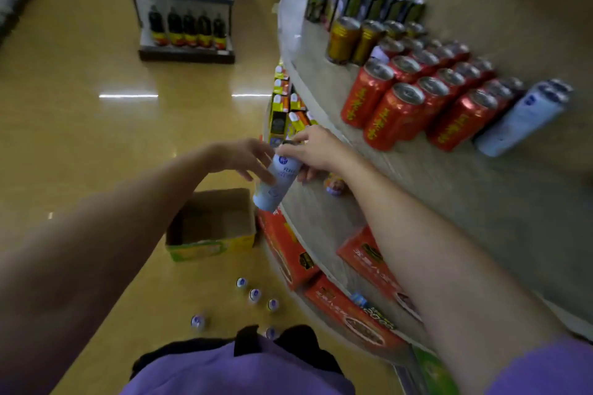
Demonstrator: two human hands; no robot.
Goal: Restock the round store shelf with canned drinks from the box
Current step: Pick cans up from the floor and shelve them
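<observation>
head | right hand grasps pale can top | left hand fingers straight, touching can

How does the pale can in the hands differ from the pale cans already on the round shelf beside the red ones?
The held can is off the shelf, over its edge; the shelved pale cans stand on the round shelf. The held can is gripped at its top by the right hand, with the left hand touching its side; the shelved cans are untouched, next to the red cans. Both look tall, slim and pale blue-white.
</observation>
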